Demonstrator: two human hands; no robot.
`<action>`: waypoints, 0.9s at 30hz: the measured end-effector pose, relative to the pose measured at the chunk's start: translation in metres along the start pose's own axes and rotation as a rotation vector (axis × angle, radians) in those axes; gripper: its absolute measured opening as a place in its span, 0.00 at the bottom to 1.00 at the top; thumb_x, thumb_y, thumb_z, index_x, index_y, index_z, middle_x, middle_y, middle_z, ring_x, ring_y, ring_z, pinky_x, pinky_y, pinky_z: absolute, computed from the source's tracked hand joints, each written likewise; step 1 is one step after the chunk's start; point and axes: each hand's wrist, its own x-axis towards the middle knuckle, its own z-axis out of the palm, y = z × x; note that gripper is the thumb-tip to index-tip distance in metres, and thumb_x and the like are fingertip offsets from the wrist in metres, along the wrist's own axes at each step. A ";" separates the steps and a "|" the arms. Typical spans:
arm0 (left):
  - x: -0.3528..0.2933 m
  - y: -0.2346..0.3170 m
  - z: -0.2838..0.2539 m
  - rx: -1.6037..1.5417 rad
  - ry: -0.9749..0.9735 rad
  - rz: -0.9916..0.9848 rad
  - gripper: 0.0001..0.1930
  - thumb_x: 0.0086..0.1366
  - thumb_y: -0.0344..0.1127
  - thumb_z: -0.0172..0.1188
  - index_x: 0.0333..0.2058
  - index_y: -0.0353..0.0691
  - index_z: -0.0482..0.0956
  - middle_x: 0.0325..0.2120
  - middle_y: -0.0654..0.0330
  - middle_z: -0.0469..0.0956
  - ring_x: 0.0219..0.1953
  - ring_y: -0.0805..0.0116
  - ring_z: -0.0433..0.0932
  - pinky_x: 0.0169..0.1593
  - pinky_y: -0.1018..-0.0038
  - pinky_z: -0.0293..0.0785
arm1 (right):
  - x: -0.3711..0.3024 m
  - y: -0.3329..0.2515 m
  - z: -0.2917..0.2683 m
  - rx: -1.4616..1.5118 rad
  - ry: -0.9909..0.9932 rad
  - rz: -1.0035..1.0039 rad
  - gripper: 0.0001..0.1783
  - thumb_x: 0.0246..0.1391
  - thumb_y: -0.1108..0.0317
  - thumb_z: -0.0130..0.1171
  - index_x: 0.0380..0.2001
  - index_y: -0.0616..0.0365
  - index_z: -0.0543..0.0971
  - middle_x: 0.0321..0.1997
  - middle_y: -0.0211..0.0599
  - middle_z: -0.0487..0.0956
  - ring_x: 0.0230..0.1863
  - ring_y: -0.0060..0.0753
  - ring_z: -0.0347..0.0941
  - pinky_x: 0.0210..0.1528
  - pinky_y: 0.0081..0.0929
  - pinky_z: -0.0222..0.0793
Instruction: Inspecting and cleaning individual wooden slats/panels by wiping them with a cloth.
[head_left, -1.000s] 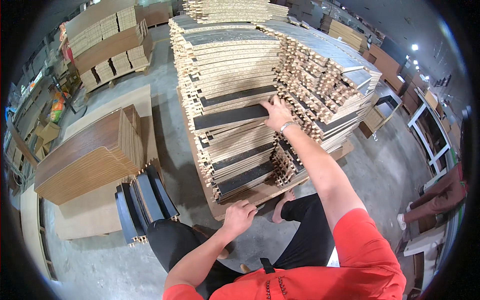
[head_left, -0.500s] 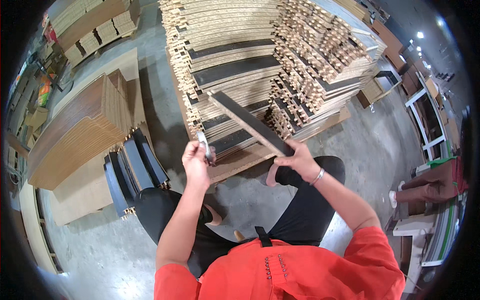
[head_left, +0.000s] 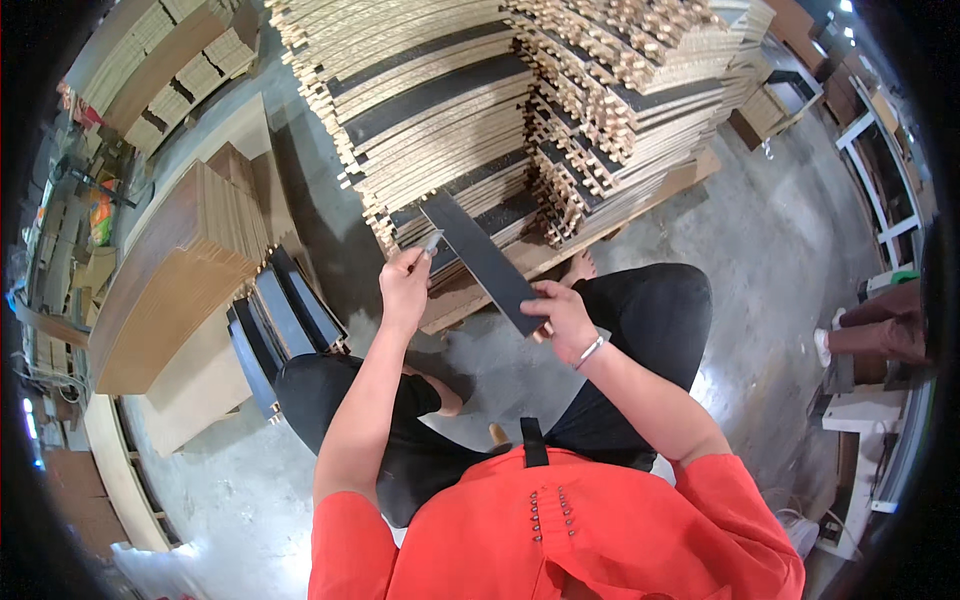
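Note:
My left hand (head_left: 405,288) is closed around a small silver-grey knife (head_left: 434,240), whose pointed tip stands close to the left long edge of a narrow board. The fingers hide most of its handle. In my right hand (head_left: 562,318) is the near end of this black-faced board (head_left: 482,262), thumb on top. The board slants away to the left, black face up, with wooden dowels poking out at its near end. Behind its far end rises a big stack of similar boards (head_left: 440,120), with dowels sticking out of their ends.
Several dark boards (head_left: 280,305) stand beside my left knee. Behind them is a stack of curved brown panels (head_left: 165,280) on a flat sheet. The large stack rests on a pallet (head_left: 455,305). Another person's legs (head_left: 880,325) show at the far right, near white frames (head_left: 870,185).
The board has turned so that its black face now lies upward toward me. My right hand has come left and slightly nearer. The knife has moved to the board's edge.

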 end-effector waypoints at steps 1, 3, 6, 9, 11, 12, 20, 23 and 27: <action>0.010 -0.009 0.001 0.274 0.074 0.227 0.05 0.61 0.29 0.60 0.35 0.35 0.82 0.21 0.60 0.72 0.21 0.70 0.70 0.26 0.73 0.68 | 0.003 0.002 0.001 0.081 0.056 0.017 0.14 0.50 0.77 0.57 0.41 0.67 0.73 0.35 0.44 0.78 0.23 0.32 0.75 0.22 0.26 0.72; 0.024 -0.008 0.010 0.496 0.148 0.425 0.05 0.55 0.28 0.63 0.33 0.40 0.83 0.23 0.54 0.73 0.28 0.56 0.74 0.34 0.67 0.71 | 0.003 -0.003 0.006 0.181 0.114 0.038 0.12 0.52 0.73 0.55 0.40 0.65 0.72 0.35 0.44 0.78 0.25 0.35 0.76 0.23 0.29 0.74; 0.036 0.011 0.030 0.678 0.124 0.626 0.05 0.54 0.29 0.64 0.31 0.40 0.83 0.25 0.56 0.75 0.30 0.56 0.75 0.35 0.66 0.71 | -0.007 -0.018 0.008 0.327 0.082 0.141 0.12 0.57 0.64 0.49 0.39 0.62 0.72 0.36 0.44 0.79 0.29 0.41 0.79 0.27 0.37 0.77; 0.039 0.024 0.046 0.834 0.099 0.743 0.04 0.53 0.30 0.64 0.29 0.43 0.83 0.26 0.59 0.77 0.32 0.56 0.76 0.37 0.65 0.74 | -0.004 -0.017 0.008 0.389 0.074 0.213 0.20 0.62 0.53 0.43 0.40 0.60 0.71 0.36 0.44 0.79 0.31 0.45 0.80 0.28 0.43 0.78; 0.055 0.022 0.042 0.981 0.199 0.760 0.04 0.53 0.31 0.63 0.29 0.46 0.84 0.27 0.61 0.77 0.33 0.57 0.77 0.38 0.63 0.75 | -0.002 -0.014 0.010 0.323 0.087 0.201 0.30 0.62 0.40 0.39 0.44 0.59 0.71 0.41 0.46 0.79 0.35 0.47 0.80 0.35 0.46 0.76; 0.065 0.021 0.038 1.020 0.268 0.635 0.04 0.53 0.31 0.62 0.29 0.47 0.84 0.26 0.60 0.76 0.32 0.57 0.76 0.36 0.62 0.75 | -0.001 -0.013 0.009 0.335 0.092 0.207 0.30 0.62 0.40 0.39 0.44 0.59 0.71 0.41 0.46 0.79 0.35 0.47 0.80 0.35 0.46 0.76; -0.061 0.032 0.074 0.793 -0.499 0.796 0.04 0.53 0.29 0.61 0.29 0.41 0.82 0.23 0.57 0.74 0.28 0.57 0.76 0.32 0.65 0.72 | 0.001 -0.005 -0.001 0.336 0.164 0.197 0.38 0.59 0.33 0.37 0.44 0.62 0.72 0.39 0.43 0.79 0.34 0.44 0.80 0.34 0.40 0.76; -0.019 0.039 0.067 0.990 -0.306 0.932 0.04 0.53 0.28 0.60 0.29 0.40 0.83 0.22 0.56 0.76 0.27 0.59 0.77 0.32 0.68 0.73 | 0.000 -0.008 0.004 0.358 0.115 0.188 0.40 0.59 0.33 0.37 0.45 0.64 0.72 0.39 0.43 0.79 0.34 0.43 0.80 0.34 0.39 0.76; 0.062 0.029 0.043 0.968 0.130 0.597 0.02 0.54 0.31 0.62 0.25 0.42 0.82 0.26 0.55 0.78 0.26 0.53 0.78 0.30 0.61 0.73 | -0.003 -0.018 0.009 0.383 0.098 0.202 0.42 0.59 0.33 0.37 0.47 0.67 0.72 0.38 0.43 0.79 0.34 0.43 0.79 0.35 0.38 0.76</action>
